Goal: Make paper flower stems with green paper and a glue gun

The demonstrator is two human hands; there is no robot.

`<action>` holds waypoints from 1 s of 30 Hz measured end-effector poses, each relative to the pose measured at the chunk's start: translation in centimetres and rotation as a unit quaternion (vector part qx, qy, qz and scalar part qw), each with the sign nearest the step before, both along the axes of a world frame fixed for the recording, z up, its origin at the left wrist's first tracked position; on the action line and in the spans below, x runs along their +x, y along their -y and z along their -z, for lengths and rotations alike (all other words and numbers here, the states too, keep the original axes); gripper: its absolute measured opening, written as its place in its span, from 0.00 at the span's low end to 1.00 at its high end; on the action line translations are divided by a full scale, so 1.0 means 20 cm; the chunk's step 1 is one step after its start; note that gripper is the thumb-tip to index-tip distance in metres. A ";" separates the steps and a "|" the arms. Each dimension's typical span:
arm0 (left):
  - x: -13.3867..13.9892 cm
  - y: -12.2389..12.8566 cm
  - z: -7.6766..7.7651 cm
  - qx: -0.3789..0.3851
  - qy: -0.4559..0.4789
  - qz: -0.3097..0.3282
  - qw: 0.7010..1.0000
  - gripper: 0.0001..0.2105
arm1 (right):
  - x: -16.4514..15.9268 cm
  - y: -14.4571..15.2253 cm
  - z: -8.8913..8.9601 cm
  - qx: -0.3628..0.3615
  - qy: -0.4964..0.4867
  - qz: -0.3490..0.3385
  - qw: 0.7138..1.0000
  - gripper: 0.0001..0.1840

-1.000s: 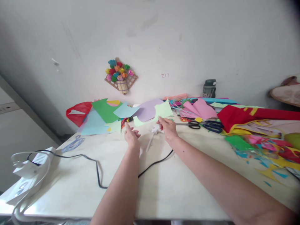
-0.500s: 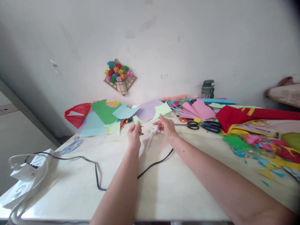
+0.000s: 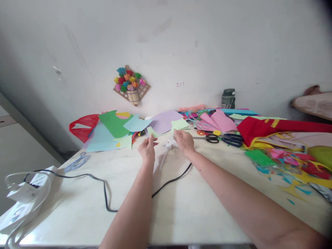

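Pale green paper [image 3: 179, 125] with a curved bite cut from its edge lies toward the back of the table [image 3: 197, 218], just beyond both hands, against a lilac sheet [image 3: 164, 121]. From where I stand, the right hand [image 3: 185, 141] has its fingers bent, thumb and forefinger close together at the paper's near edge; I can't tell whether they pinch it or only pass in front. The left hand [image 3: 147, 148] is raised with its thumb up and fingers curled toward the other hand; whether anything thin is caught between them is too small to see. Between the two hands sits a small white tool [image 3: 171, 144], a slender pale piece slanting from it toward the near edge. A black cord [image 3: 105, 194] runs behind the left forearm to the white power strip [image 3: 43, 180] on the left. Left of the hands I see a dark green sheet [image 3: 114, 126] and a red bag [image 3: 84, 128]. On the right are black-handled scissors [image 3: 212, 139], folded pink paper [image 3: 218, 121], a red cloth [image 3: 259, 129] and coloured scraps [image 3: 294, 190]. A flower ornament [image 3: 131, 84] hangs on the wall.
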State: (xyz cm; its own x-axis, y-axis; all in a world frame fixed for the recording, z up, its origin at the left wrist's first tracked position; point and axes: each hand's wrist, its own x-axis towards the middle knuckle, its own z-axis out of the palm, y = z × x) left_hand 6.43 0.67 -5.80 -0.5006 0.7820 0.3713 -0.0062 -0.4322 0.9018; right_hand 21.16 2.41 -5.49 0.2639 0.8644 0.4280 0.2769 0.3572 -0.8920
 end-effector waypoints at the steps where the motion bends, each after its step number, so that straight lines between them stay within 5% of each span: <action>1: 0.00 0.00 0.00 0.002 0.015 0.000 1.000 0.16 | 0.01 0.00 0.00 0.010 0.076 0.033 0.997 0.24; 4: -0.01 -0.01 -0.01 0.000 0.076 0.006 0.997 0.16 | 0.06 0.00 -0.01 0.017 0.233 0.106 0.966 0.28; 7: -0.02 -0.02 -0.02 -0.019 0.142 0.012 0.990 0.17 | 0.11 -0.03 0.00 0.014 0.251 0.131 0.959 0.27; 10: -0.04 -0.03 -0.01 -0.041 0.185 0.019 0.982 0.18 | 0.13 -0.06 0.01 0.006 0.164 0.098 0.981 0.21; 13: -0.06 -0.03 0.01 -0.101 0.165 0.017 0.981 0.20 | 0.11 -0.08 0.01 -0.030 -0.030 0.005 0.999 0.15; 19: -0.06 -0.01 -0.02 -0.268 0.048 0.083 0.959 0.28 | 0.06 -0.06 -0.02 -0.040 -0.318 -0.094 0.943 0.09; 23: -0.02 0.01 -0.05 -0.217 -0.006 0.081 0.973 0.26 | 0.05 -0.04 -0.05 -0.039 -0.389 -0.124 0.912 0.10; 28: 0.04 0.05 -0.05 -0.122 -0.019 0.236 0.964 0.21 | 0.03 -0.03 -0.06 -0.050 -0.404 -0.146 0.902 0.11; 30: 0.04 0.04 -0.04 -0.109 -0.030 0.250 0.962 0.18 | 0.01 -0.03 -0.06 -0.051 -0.390 -0.144 0.908 0.11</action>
